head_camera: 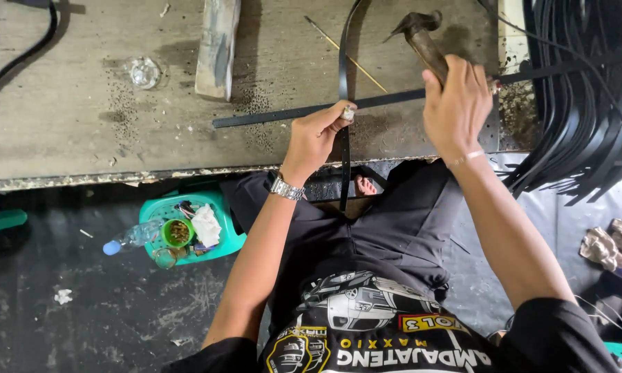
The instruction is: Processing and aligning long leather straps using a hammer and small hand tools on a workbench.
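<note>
Your right hand (457, 107) is clenched around the wooden handle of a hammer (421, 38), knuckles toward you, wrist bent upward so the metal head rises over the far part of the board. Your left hand (316, 135) pinches something small and pale between thumb and forefinger, pressing it down where two black strips cross; what that small piece is cannot be told.

Nearest you, both forearms reach forward from your dark-clothed lap, the left one wearing a metal wristwatch (286, 188), the right one a thin bracelet. Below the board's near edge, at the left, a green plastic tray (224, 238) sits on the dark floor with a small green cup and crumpled paper in it, and a clear plastic bottle (130, 238) lies just beside it.

Farther off, the wooden work board (83, 124) carries a long black strip (283, 114) lying left to right, running under your hands. A second black strip (343, 69) crosses it and hangs over the near edge toward your lap. Beyond that lie a thin stick and a wooden block (216, 45). At the far right, a thick bundle of black strips (580, 110) fans downward off the board's corner.
</note>
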